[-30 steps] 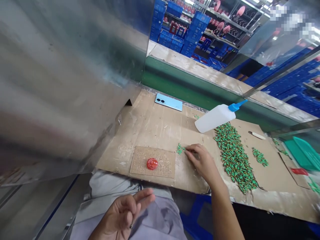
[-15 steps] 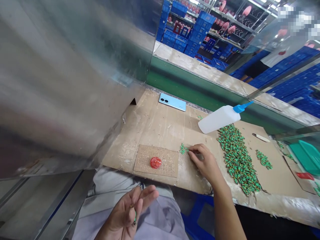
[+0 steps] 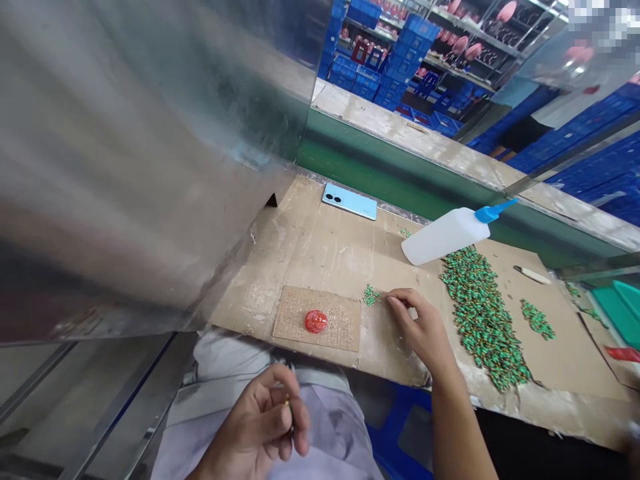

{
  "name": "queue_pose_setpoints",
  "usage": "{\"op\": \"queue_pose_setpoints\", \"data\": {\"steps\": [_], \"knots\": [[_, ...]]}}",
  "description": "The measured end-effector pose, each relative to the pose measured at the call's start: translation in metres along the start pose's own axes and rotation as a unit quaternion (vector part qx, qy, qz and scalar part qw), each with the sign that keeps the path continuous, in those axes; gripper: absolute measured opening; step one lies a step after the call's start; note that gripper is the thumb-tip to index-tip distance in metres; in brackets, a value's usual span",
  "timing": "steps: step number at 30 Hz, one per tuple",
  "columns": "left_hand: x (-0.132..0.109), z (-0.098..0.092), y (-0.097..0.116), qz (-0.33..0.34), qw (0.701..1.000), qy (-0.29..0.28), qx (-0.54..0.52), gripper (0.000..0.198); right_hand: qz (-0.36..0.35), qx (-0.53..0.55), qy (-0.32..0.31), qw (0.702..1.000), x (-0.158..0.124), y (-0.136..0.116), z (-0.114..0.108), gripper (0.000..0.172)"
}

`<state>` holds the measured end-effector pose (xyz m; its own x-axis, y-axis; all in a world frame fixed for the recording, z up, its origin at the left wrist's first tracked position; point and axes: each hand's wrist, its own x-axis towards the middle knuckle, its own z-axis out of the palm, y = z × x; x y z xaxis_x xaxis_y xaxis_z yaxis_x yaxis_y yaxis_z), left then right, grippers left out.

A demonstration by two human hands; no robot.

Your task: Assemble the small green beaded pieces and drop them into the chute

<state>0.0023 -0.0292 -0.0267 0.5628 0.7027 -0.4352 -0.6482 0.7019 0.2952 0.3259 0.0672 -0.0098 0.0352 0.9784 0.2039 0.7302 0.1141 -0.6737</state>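
Note:
Over my lap, my left hand (image 3: 260, 423) pinches a small green-and-gold piece (image 3: 291, 408) between thumb and fingers; the fingers hide most of it. My right hand (image 3: 419, 327) rests on the cardboard-covered table, thumb and forefinger together. Its fingertips are just right of a little heap of tiny green beads (image 3: 371, 295). What sits in that pinch, if anything, is too small to make out. Nearer me, a glossy red blob (image 3: 316, 321) lies on a speckled cardboard piece (image 3: 290, 323). A large pile of green-and-gold pieces (image 3: 483, 313) spreads to the right of my right hand.
A white squeeze bottle with a blue nozzle (image 3: 445, 237) leans over the pile's far end. A light blue phone (image 3: 350, 201) lies at the back. To the right are a smaller green cluster (image 3: 537, 320), a knife (image 3: 532, 274) and a teal tray (image 3: 620, 310). A metal panel (image 3: 150, 167) stands left.
My left hand has turned and its fingers have curled in around the small piece. My right fingertips have drawn slightly away from the tiny beads. The whole view has shifted a little.

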Motion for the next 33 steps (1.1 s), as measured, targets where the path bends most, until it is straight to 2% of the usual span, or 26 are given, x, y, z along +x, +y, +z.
{"op": "queue_pose_setpoints", "data": {"steps": [5,11,14,17,19,22,27,33], "knots": [[-0.002,0.023,0.011,0.023,0.987,0.064,0.146,0.031,0.010,0.059,0.020,0.998,-0.008,-0.016,0.000,0.028],[0.005,0.037,0.013,0.045,0.959,0.044,0.278,0.035,-0.037,0.149,-0.046,0.987,-0.036,-0.068,0.017,0.020],[0.005,0.046,0.015,0.110,0.916,0.058,0.382,0.031,-0.115,0.140,-0.095,0.979,-0.050,-0.093,0.026,0.012],[0.003,0.053,0.018,0.147,0.880,0.071,0.446,0.029,-0.216,0.080,-0.115,0.966,-0.061,-0.105,0.031,0.023],[0.001,0.053,0.020,0.153,0.870,0.069,0.464,0.030,-0.247,0.054,-0.117,0.960,-0.066,-0.107,0.033,0.029],[0.000,0.049,0.025,0.139,0.875,0.060,0.459,0.027,-0.276,0.041,-0.121,0.953,-0.069,-0.105,0.036,0.035],[0.004,0.040,0.032,0.109,0.902,0.037,0.416,0.024,-0.284,0.087,-0.106,0.949,-0.067,-0.102,0.042,0.032],[0.002,0.042,0.030,0.121,0.895,0.041,0.428,0.020,-0.272,0.123,-0.130,0.946,-0.066,-0.105,0.046,0.027]]}}
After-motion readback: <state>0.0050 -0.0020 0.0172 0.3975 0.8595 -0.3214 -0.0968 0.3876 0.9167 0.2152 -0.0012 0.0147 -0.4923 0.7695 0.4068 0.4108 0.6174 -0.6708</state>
